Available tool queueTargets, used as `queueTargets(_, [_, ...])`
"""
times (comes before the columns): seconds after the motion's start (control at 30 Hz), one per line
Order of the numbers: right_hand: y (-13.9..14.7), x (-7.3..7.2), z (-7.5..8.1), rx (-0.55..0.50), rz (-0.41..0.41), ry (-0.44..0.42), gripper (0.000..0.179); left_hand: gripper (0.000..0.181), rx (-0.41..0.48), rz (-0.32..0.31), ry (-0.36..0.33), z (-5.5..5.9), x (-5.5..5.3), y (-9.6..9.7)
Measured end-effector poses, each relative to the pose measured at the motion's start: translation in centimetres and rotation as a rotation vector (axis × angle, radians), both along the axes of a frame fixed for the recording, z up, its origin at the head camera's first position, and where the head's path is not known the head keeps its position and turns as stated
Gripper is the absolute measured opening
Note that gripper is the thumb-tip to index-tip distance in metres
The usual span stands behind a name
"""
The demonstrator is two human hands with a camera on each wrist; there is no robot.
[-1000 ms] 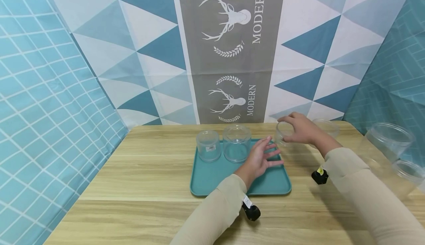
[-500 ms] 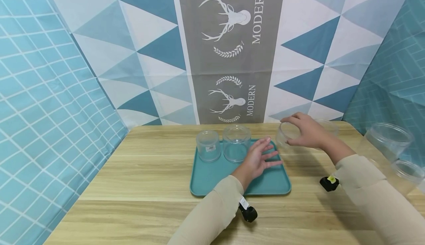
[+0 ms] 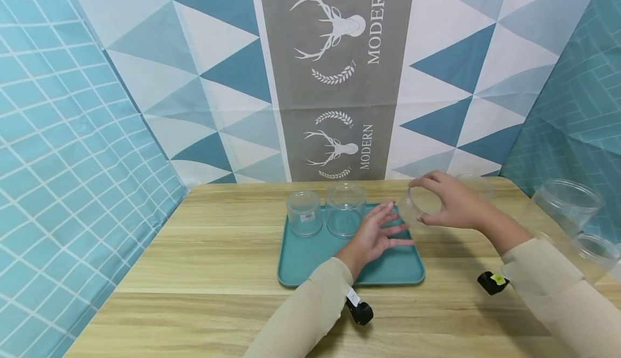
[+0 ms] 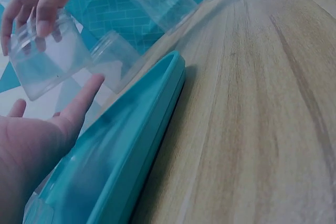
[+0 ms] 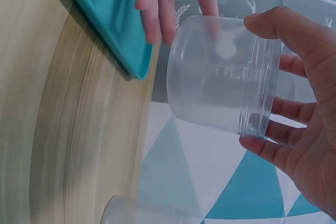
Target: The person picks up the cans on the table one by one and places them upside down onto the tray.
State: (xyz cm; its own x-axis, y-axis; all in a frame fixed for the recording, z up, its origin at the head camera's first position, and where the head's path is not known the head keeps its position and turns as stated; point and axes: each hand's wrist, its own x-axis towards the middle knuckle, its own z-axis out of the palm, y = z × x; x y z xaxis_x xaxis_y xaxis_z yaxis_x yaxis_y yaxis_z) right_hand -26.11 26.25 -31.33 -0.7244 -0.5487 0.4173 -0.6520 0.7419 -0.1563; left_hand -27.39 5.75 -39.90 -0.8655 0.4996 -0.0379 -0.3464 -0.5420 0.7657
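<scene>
A clear plastic jar [image 5: 215, 74] is tilted on its way above the tray's right end, its threaded rim in the grip of my right hand [image 3: 456, 202]. Thumb and fingers spread around that rim. My left hand [image 3: 371, 236] hovers over the teal tray [image 3: 310, 266] with fingers extended, palm toward the jar's base. In the right wrist view its fingertips overlap the jar's side. Two more clear jars stand upright at the tray's back: one with a white label [image 3: 304, 212], and a wider one [image 3: 345, 212] beside it.
Behind my right hand another clear jar [image 3: 477, 185] stands on the wooden table [image 3: 208, 261]. Farther right are a large clear jar [image 3: 565, 207] and a smaller one [image 3: 594, 255], partly seen past the right sleeve. Patterned cloth hangs at the back and sides.
My right hand has carried the jar a little toward me and closer to my left hand, tilting it. My left hand has barely shifted.
</scene>
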Motion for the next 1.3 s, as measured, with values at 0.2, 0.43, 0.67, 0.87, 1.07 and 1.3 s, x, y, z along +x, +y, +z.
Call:
queueTargets(0.2, [-0.3, 1.1, 0.3, -0.029, 0.050, 0.045, 0.065, 0.053, 0.044, -0.116, 0.008, 0.1, 0.2, -0.4])
queueTargets(0.43, [-0.5, 1.9, 0.4, -0.044, 0.125, 0.122, 0.068, 0.050, 0.124, -0.198, 0.000, 0.0, 0.3, -0.8])
queueTargets(0.67, [-0.9, 2.7, 0.6, -0.044, 0.160, 0.139, 0.070, 0.042, 0.179, -0.249, 0.039, -0.2, 0.4, -1.3])
queueTargets(0.87, [-1.5, 3.2, 0.7, -0.046, 0.195, 0.138, 0.069, 0.031, 0.210, -0.295, 0.104, -0.4, 0.3, -1.5])
queueTargets(1.07, [-2.0, 3.4, 0.7, -0.050, 0.223, 0.152, 0.072, 0.036, 0.219, -0.323, 0.110, -0.4, 0.4, -1.8])
queueTargets(1.3, [-2.2, 3.6, 0.6, -0.059, 0.243, 0.174, 0.074, 0.038, 0.199, -0.325, 0.131, -0.4, 0.3, -2.2])
